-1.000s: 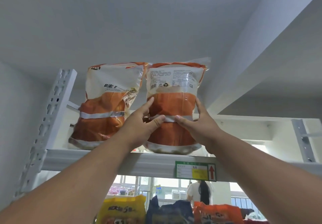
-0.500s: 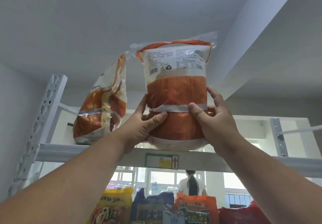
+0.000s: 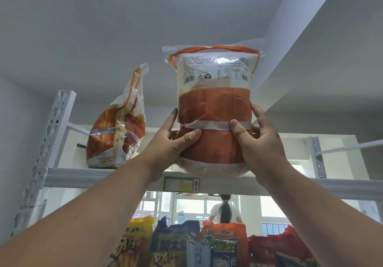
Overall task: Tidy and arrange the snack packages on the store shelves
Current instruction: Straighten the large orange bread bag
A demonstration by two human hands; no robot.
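A white ceiling fills the view above the white metal top shelf, with a row of colourful snack bags at 6 o'clock. Both hands grasp 1 orange bag with its back label facing out — the left hand at its 9 o'clock side, the right hand at its 3 o'clock, thumbs across the front. Its base sits at the shelf's front edge. A 2nd orange bag stands edge-on at 9 o'clock. The step looks like repositioning; next it likely needs turning front-out and setting down squarely beside its neighbour.
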